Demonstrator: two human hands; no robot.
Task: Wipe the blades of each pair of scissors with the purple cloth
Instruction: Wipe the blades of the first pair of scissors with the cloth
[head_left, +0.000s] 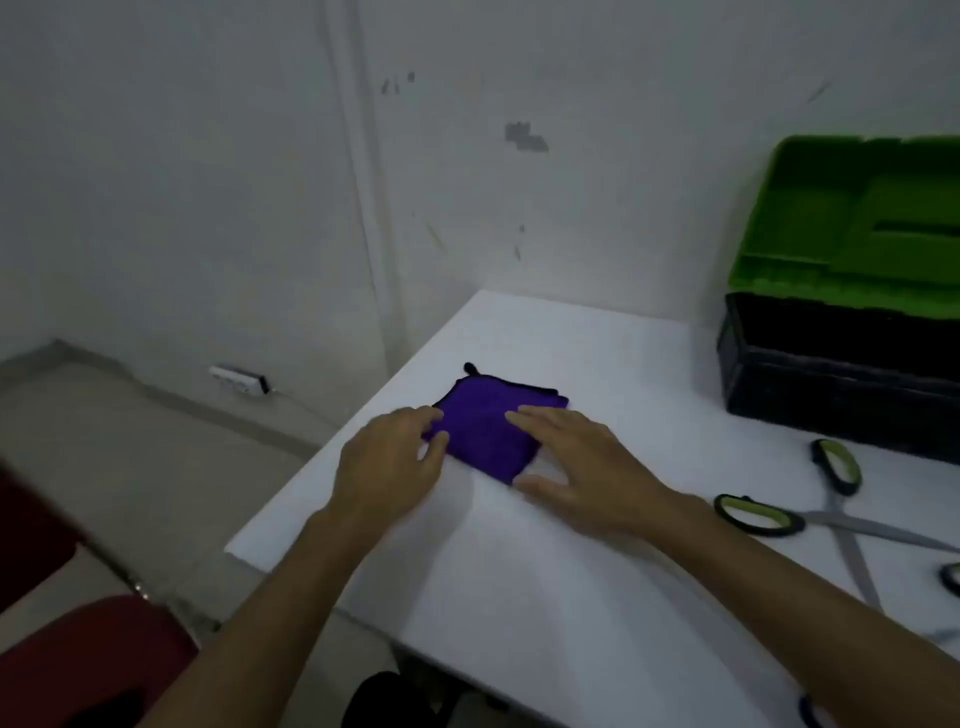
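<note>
Purple cloth (488, 434) lies folded at frame centre on the white table (597, 364); left hand (387, 467) and right hand (582, 462), fingers spread, rest on its edges; open scissors (831, 514) lie lower right

white table (597, 597) | open toolbox (831, 374), green lid up, far right | power strip (240, 379) on floor

cloth (491, 434): on the table (597, 597), in front of me, toward its far left corner.
my left hand (389, 467): at the left edge of the cloth, fingers touching it.
my right hand (576, 462): fingers lie on the cloth's right part.
scissors (831, 514): on the table, right of my right hand, lying open.
toolbox (841, 374): behind the scissors, lid raised.
</note>
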